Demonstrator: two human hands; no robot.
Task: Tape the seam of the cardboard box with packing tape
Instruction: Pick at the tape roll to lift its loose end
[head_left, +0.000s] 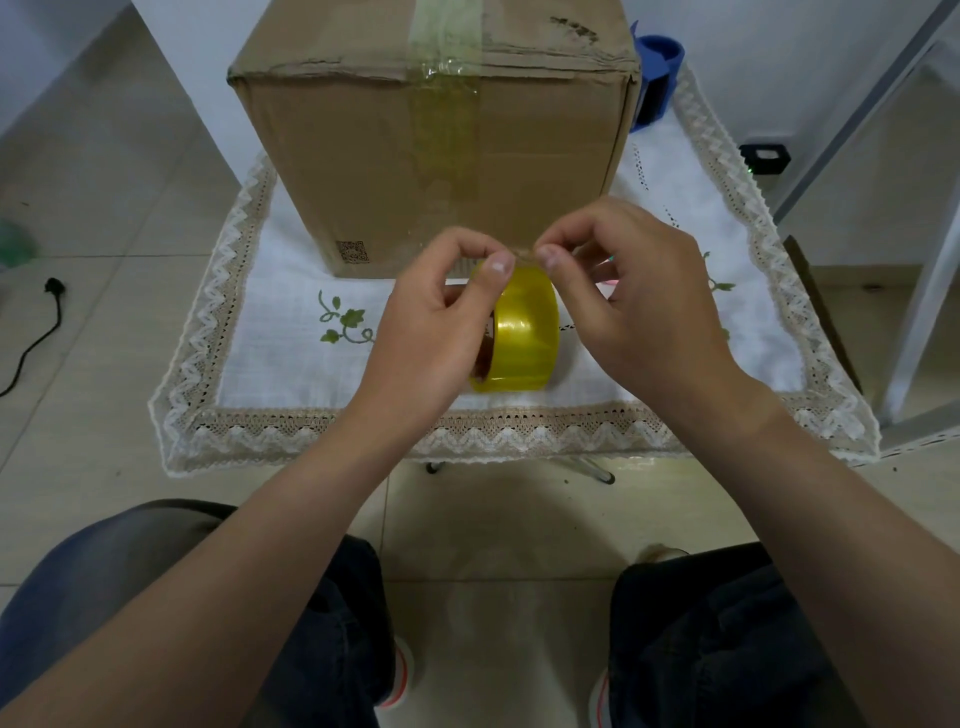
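Note:
A tall brown cardboard box (363, 171) stands on the small table, with a strip of yellowish tape (447, 119) running over its top seam and down its front face. Just in front of the box I hold a yellow roll of packing tape (524, 338) on edge above the cloth. My left hand (436, 332) grips the roll from the left, thumb on its top rim. My right hand (634, 306) pinches at the tape's top edge with thumb and forefinger, right beside the left thumb.
A white cloth with a lace border (270, 332) covers the table. A blue object (657, 78) stands behind the box at the right. A black cable (36, 332) lies on the tiled floor at left, a metal frame (919, 312) stands at right. My knees are below.

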